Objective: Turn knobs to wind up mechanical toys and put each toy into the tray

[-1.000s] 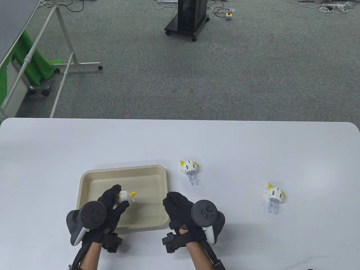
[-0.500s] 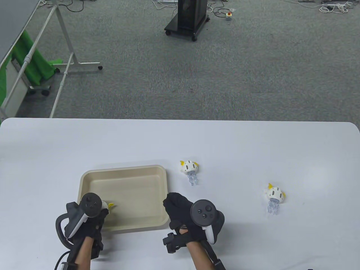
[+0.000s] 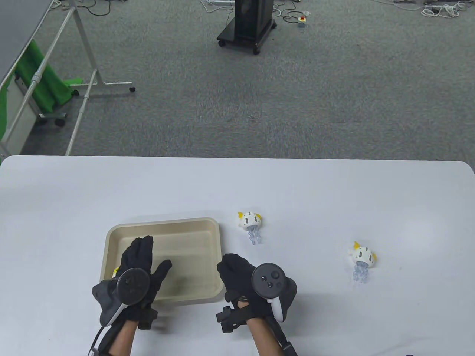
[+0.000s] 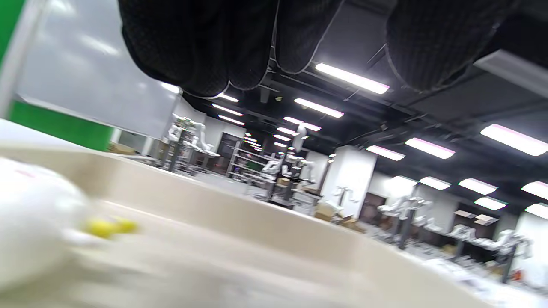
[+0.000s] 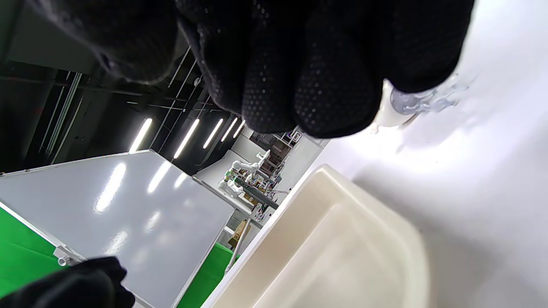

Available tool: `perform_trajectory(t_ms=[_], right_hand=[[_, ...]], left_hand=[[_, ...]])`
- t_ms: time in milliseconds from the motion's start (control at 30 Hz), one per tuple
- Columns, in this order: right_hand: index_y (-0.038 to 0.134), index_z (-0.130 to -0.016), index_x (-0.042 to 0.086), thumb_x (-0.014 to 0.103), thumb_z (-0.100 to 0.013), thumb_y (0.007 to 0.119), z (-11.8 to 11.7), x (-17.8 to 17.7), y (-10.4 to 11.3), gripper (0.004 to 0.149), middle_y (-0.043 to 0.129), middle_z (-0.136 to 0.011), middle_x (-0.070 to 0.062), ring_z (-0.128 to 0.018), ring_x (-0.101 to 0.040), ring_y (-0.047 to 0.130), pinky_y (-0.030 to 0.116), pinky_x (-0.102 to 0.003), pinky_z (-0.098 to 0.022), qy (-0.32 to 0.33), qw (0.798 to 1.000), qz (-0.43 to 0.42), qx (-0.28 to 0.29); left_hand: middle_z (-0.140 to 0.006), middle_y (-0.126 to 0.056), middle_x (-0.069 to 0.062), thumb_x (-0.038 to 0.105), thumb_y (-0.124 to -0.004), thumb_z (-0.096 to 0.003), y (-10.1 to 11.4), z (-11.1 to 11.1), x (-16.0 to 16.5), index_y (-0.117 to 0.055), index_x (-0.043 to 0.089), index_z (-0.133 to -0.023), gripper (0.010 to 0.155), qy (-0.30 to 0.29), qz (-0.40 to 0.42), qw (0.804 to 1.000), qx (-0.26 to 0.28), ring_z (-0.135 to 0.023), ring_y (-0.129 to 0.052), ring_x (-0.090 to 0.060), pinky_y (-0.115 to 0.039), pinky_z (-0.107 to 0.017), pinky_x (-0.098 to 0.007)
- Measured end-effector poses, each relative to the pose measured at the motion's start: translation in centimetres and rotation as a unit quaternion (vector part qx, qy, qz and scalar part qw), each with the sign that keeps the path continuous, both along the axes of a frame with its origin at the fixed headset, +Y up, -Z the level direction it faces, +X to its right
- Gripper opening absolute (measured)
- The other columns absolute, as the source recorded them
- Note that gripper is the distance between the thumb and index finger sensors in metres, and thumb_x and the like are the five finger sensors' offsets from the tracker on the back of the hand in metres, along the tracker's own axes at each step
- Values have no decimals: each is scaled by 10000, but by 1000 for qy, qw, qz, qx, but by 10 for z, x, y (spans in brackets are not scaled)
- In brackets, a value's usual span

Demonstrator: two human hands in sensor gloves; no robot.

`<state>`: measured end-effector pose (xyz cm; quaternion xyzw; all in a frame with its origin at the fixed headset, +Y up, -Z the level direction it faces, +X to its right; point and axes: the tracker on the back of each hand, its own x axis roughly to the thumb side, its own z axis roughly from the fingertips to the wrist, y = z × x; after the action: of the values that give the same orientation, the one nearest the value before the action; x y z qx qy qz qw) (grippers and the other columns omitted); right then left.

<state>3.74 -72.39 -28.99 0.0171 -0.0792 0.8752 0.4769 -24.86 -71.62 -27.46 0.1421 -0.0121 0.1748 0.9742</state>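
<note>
Now that the left hand (image 3: 139,265) has spread its fingers flat over the tray (image 3: 207,230), the wound toy (image 3: 115,272) lies released inside at its 8 o'clock corner. The right hand (image 3: 237,274) rests curled, holding nothing; two jellyfish toys (image 3: 250,220) (image 3: 363,256) wait at 2 o'clock.

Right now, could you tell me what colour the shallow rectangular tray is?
Beige or cream; the shallow rectangular tray shows best in the table view.

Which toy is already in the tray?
The one under the left hand, at the tray's near-left corner. The other two lie on the table, right of it.
</note>
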Motion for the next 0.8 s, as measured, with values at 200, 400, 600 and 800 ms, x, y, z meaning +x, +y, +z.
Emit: perform_trajectory(t_ms=[200,400,600,800], right_hand=[[758,-860,140,503,-443,751,-2,15,29,553,886,-799,-110,-618,-329,929,775,-505,-518,-67,995,58,49],[708,-910,132,502,-443,755,-20,42,69,597,830,-869,-135,-687,-352,889,741,-520,-564,-156,967,190,68],[618,-987,162,543,-441,743,-56,50,64,677,726,-985,-139,-806,-367,810,678,-526,-656,-196,920,337,-32],[590,-1012,188,577,-431,743,-90,28,15,716,688,-1031,-124,-858,-364,780,657,-520,-696,-169,900,379,-132]], left_hand=[[-1127,-674,-165,610,-765,-463,-6,2,13,-624,161,-1142,827,-27,-2,1000,-9,-968,-806,-455,-760,-679,-521],[-1132,-661,-171,608,-762,-465,-8,1,17,-625,165,-1142,821,-36,9,999,-16,-970,-802,-457,-758,-681,-520],[-1132,-664,-169,606,-762,-466,-10,1,20,-629,167,-1140,816,-41,10,999,-26,-970,-802,-456,-757,-681,-522],[-1125,-677,-162,602,-762,-465,-9,1,18,-642,169,-1133,805,-41,-5,999,-10,-963,-811,-453,-762,-677,-519]])
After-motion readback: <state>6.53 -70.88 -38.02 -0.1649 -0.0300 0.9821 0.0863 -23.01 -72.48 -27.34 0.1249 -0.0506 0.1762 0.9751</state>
